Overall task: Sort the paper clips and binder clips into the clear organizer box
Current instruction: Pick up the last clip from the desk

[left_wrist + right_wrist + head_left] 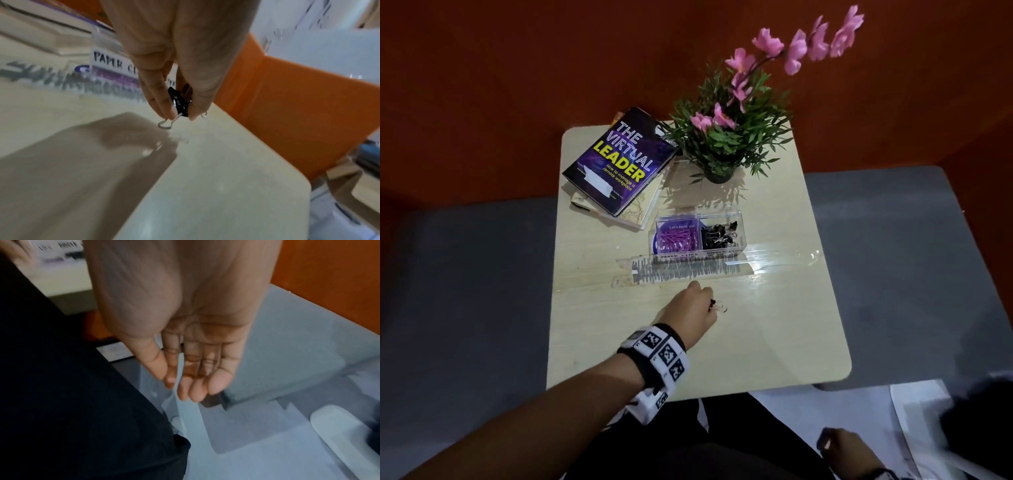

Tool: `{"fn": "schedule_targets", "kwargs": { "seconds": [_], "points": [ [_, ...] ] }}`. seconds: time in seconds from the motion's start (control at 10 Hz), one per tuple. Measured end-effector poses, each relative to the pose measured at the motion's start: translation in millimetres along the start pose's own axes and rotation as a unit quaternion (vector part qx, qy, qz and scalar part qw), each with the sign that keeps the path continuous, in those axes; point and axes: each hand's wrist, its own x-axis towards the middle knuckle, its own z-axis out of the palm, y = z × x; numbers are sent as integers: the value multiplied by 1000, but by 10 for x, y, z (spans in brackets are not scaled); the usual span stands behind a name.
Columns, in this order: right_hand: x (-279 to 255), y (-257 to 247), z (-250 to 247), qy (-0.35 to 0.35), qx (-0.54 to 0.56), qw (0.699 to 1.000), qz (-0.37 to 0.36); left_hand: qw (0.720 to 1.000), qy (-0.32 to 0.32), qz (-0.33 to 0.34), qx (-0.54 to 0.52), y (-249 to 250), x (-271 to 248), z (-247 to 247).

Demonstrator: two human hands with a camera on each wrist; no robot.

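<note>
The left hand (pixel 174 68) pinches a small black binder clip (pixel 179 104) just above the pale wooden tabletop (pixel 774 342), near its middle. The clear plastic organizer box (pixel 736 214) behind already holds purple paper clips (pixel 677 237) and black binder clips (pixel 719 233); this looks like the last piece. The right hand (pixel 195 345) hangs relaxed, empty, off the tabletop's near edge.

The left arm is stretched forward, and a binder clip (pixel 179 104) is pinched in the left hand (pixel 690 310). The right hand (pixel 197 356) is held low and near, fingers loosely extended.
</note>
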Motion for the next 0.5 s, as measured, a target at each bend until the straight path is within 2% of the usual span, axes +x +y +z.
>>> {"fn": "schedule_targets", "kwargs": {
  "seconds": [0.1,0.2,0.3,0.4,0.5],
  "points": [
    [13,-243,-19,-61,2,998,33,996,71,20,-44,173,206,-392],
    [4,-478,-46,-80,13,997,21,991,122,27,-42,308,537,-689],
    [90,-569,-53,-98,-10,995,19,991,132,25,-16,376,780,-794],
    [20,-568,-158,-101,-41,994,23,992,125,14,-10,298,782,-779],
    [114,-457,-86,-89,-79,989,87,988,146,17,-46,79,565,-771]
  ]
}}
